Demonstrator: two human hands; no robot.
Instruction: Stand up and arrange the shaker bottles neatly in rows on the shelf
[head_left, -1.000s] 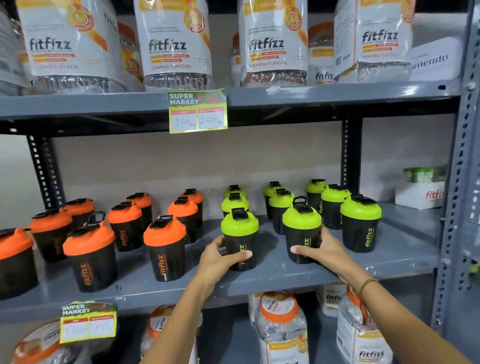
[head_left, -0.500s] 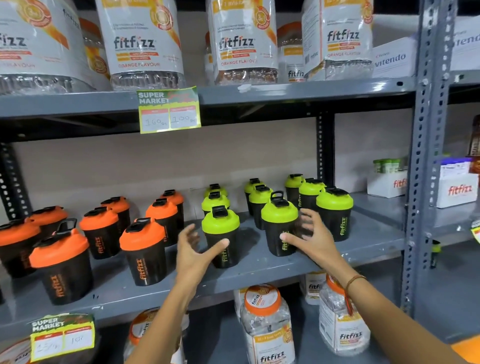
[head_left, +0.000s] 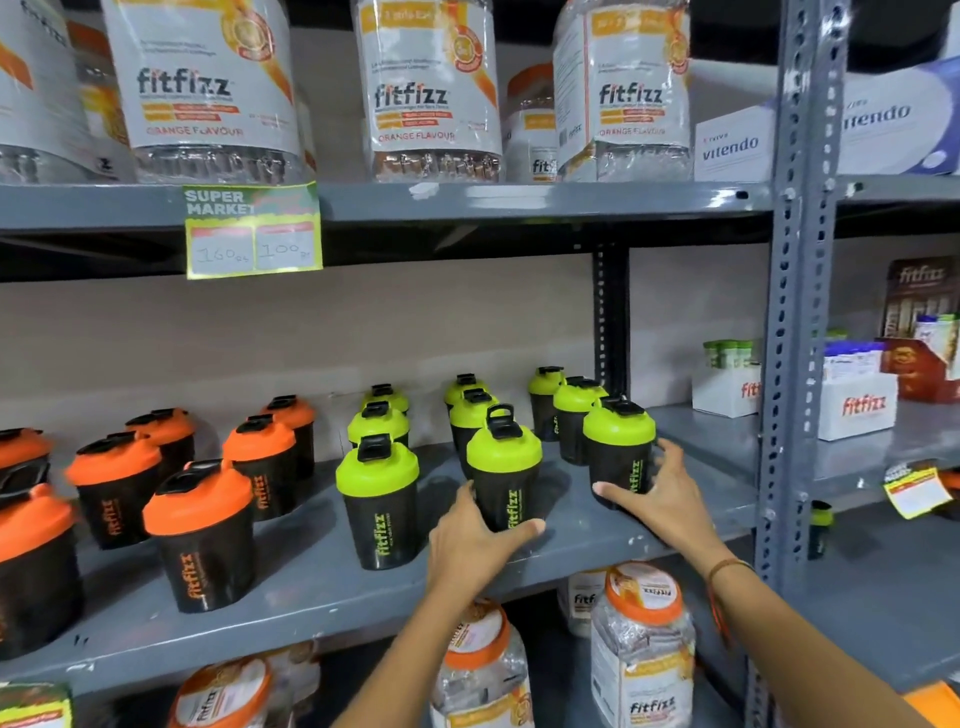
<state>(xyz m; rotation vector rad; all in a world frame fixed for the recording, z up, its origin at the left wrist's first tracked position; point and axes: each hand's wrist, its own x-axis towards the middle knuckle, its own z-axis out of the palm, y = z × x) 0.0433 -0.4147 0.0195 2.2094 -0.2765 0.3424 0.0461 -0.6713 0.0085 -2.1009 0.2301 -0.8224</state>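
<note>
1. Head view, far left: the orange-lidded shakers (head_left: 202, 535) stand upright in loose rows on the grey shelf (head_left: 311, 587), and you have not touched them in the last second. The leftmost ones are cut off by the frame edge, so you cannot judge that row's line.
2. The front-left green shaker (head_left: 378, 501), which your left hand was holding a second ago, now stands free and upright. That one looks placed.
3. Your left hand (head_left: 475, 540) has shifted one bottle to the right. It now cups the base of the middle front green shaker (head_left: 505, 470), thumb across the front and fingers behind. It covers the bottle's foot, so you cannot tell whether the bottle is lifted or resting.
4. Your right hand (head_left: 657, 496) has also moved right, off that middle bottle and onto the right front green shaker (head_left: 619, 449). Its fingers are spread around the lower body, thumb pointing left. Whether the palm presses firmly is hard to make out.
5. This suggests you are working rightward along the front row, squaring the last green bottles. The green shakers behind (head_left: 470, 410) overlap one another, so their spacing is unclear.
6. Far right, past the upright post (head_left: 795, 364), a small green-capped item is blurred and partly hidden.
</note>
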